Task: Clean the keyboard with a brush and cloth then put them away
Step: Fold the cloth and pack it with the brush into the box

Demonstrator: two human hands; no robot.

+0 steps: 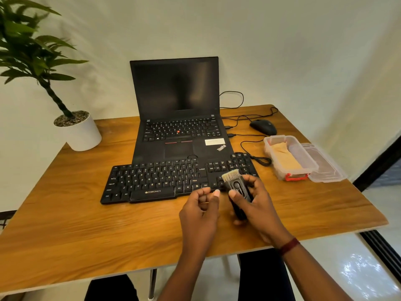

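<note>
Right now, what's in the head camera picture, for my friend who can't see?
A person's right hand holds a black brush by the right end of a black keyboard, the left hand curled beside it. Behind sits an open laptop; a clear box with a tan cloth lies to the right.

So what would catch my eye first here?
Two hands in the foreground: the right hand grips a black brush, its pale bristles over the right end of a black keyboard, the left hand curled beside it. Behind stands an open laptop with a dark screen; to the right, a clear box holds a tan cloth.
</note>
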